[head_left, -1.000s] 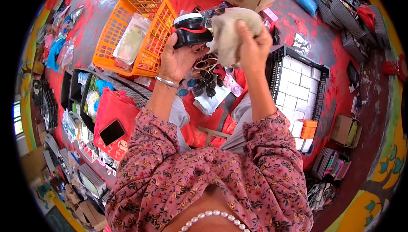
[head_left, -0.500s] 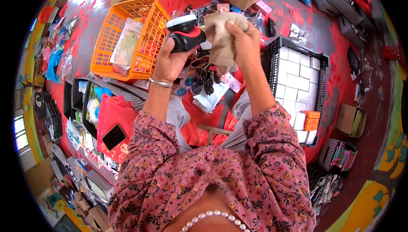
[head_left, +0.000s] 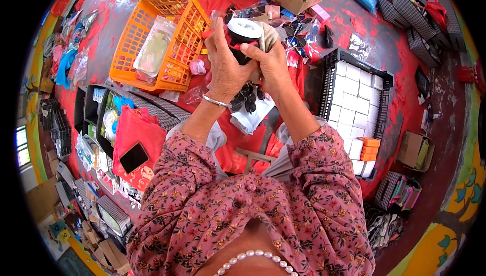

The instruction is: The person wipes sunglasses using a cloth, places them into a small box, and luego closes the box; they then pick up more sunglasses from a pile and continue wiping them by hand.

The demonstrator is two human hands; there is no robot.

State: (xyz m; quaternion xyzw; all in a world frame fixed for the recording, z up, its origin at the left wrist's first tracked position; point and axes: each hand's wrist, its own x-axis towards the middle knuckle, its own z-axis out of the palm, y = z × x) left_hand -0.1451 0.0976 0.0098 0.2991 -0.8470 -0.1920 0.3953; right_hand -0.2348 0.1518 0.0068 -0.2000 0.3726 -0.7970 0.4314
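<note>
the left hand (head_left: 223, 66) is gripping a black and red toy car (head_left: 242, 40) held up over the lap while the right hand (head_left: 268, 63) is pressing a beige cloth (head_left: 267, 35) against it, and a loosening grip could be dropping it among the small black wheels (head_left: 245, 99) below.

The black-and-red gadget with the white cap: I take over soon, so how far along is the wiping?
Done: cannot tell. In hand: the left hand holds the gadget; the right hand presses a beige cloth against it. Left: small dark pieces lie on the red floor below the hands.
</note>
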